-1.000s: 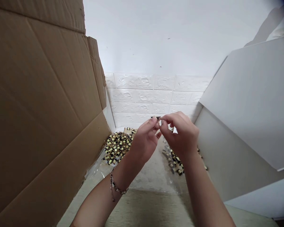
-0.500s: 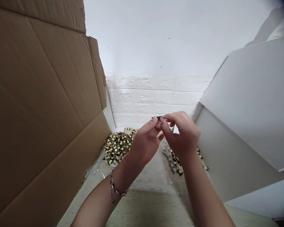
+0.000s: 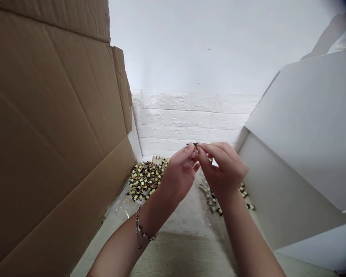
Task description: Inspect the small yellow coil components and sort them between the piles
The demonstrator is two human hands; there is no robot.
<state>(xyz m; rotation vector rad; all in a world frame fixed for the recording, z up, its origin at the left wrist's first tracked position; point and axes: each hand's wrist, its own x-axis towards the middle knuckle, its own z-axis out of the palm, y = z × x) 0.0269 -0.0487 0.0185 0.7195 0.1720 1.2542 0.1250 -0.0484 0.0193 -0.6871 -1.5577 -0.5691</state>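
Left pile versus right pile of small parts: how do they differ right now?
The left pile is mostly in view; the right pile shows only at either side of the right forearm.
The left pile lies near the brown cardboard, the right pile near the white panel.
Both show small yellow-and-black parts.

Apparently no legible text anywhere.

Parts pile: pale yellow, black, coppery brown. Held part: black; leads look coppery, too small to be sure. Cardboard: brown. Wall: white, brick pattern.
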